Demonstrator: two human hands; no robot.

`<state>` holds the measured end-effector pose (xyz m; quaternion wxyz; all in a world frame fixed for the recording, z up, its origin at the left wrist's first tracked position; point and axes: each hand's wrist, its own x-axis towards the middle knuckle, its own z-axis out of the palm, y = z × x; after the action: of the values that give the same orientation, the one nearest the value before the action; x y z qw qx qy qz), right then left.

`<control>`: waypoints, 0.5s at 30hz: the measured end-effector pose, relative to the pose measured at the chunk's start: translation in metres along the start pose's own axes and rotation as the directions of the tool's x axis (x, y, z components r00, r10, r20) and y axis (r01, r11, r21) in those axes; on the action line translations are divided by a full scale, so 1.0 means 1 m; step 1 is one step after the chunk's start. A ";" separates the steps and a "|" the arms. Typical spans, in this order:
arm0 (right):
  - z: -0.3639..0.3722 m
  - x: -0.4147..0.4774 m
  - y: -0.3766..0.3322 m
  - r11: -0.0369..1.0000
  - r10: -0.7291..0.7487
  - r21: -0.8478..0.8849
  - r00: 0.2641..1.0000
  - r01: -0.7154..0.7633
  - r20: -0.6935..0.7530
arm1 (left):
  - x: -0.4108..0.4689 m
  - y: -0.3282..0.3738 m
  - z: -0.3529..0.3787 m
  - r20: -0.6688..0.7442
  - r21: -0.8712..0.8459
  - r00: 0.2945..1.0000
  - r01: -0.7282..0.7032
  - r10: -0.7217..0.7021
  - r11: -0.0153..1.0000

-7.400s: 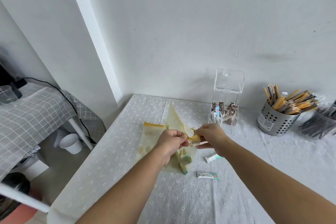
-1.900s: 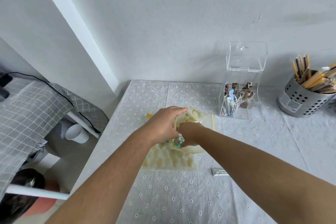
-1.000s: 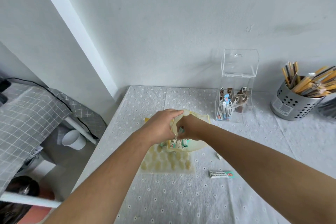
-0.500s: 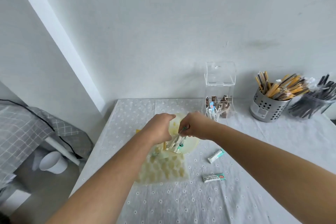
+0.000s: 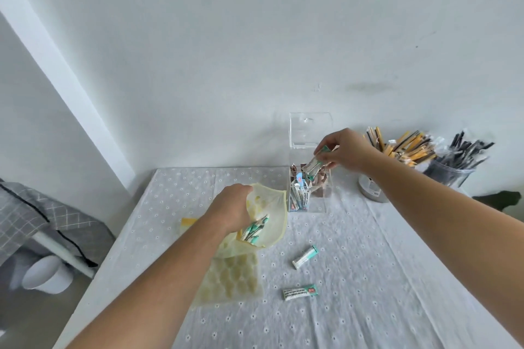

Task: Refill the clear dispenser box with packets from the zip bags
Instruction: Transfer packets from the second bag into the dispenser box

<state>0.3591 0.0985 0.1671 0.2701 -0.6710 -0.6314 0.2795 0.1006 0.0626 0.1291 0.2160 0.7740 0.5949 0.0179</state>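
The clear dispenser box (image 5: 319, 204) stands at the back of the table with its lid (image 5: 309, 129) raised. White-and-green and brown packets stand inside it. My right hand (image 5: 344, 150) is just above the box's open top, shut on a few green-tipped packets (image 5: 314, 164) that point down into it. My left hand (image 5: 232, 211) grips the rim of a yellowish zip bag (image 5: 269, 215) and holds it open; several green packets (image 5: 253, 231) lie inside. A second yellowish zip bag (image 5: 231, 278) lies flat beneath.
Two loose packets (image 5: 305, 256) (image 5: 300, 292) lie on the white dotted tablecloth (image 5: 354, 278). A perforated metal cup (image 5: 371, 190) of yellow and brown sticks and a clear tub (image 5: 448, 173) of black sticks stand at the back right. A grey checked cloth (image 5: 25, 215) hangs left of the table.
My right hand has drawn a few packets out of the zip bag and carried them up and right to the dispenser box's opening. My left hand still holds the bag open.
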 end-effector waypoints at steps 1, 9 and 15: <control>0.001 0.006 0.008 0.999 0.007 -0.049 1.000 -0.008 -0.012 | 0.001 0.003 0.001 -0.004 0.003 1.000 0.009 -0.009 1.000; 0.027 0.049 0.058 0.953 -0.054 -0.296 0.998 0.060 0.028 | 0.001 0.013 0.004 -0.035 0.005 0.998 0.061 -0.061 0.998; 0.042 0.063 0.077 0.869 -0.043 -0.476 0.980 0.132 0.193 | 0.005 0.015 0.004 -0.033 0.000 0.997 0.069 -0.069 0.998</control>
<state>0.3857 0.1570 0.0807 0.0479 -0.6606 -0.7325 0.1574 0.1170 0.0630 0.1297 0.2063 0.7527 0.6247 0.0228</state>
